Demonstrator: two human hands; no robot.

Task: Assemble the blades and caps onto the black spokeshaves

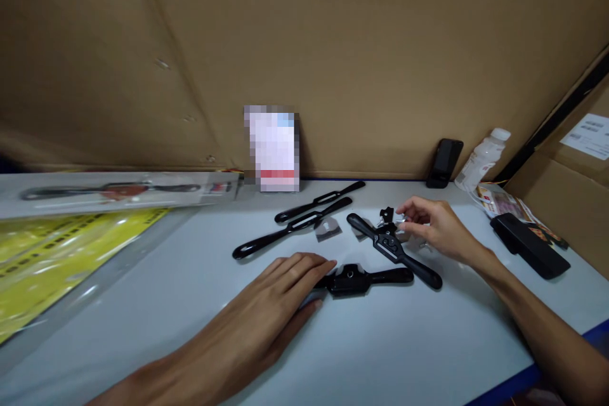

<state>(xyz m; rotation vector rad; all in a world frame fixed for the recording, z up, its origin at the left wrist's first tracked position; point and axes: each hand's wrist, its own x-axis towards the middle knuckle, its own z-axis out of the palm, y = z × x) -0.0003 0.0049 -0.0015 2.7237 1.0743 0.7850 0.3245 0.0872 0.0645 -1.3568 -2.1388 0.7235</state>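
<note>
My left hand (280, 295) lies flat with fingers together over the left handle of a black spokeshave (366, 279) on the white table (380, 355). My right hand (435, 225) hovers over a second black spokeshave (394, 250), its fingertips pinching a small silvery part I cannot make out, beside a small black screw knob (387, 213). Two more black spokeshave bodies (295, 225) lie further back. Between them and the second spokeshave rest grey metal blades (328, 228).
Cardboard walls rise behind and at the right. A packaged tool (118, 191) and yellow packaging (57, 254) lie at the left. At the back right stand a black phone (444, 162) and a white bottle (483, 158); a black case (528, 244) lies on printed sheets.
</note>
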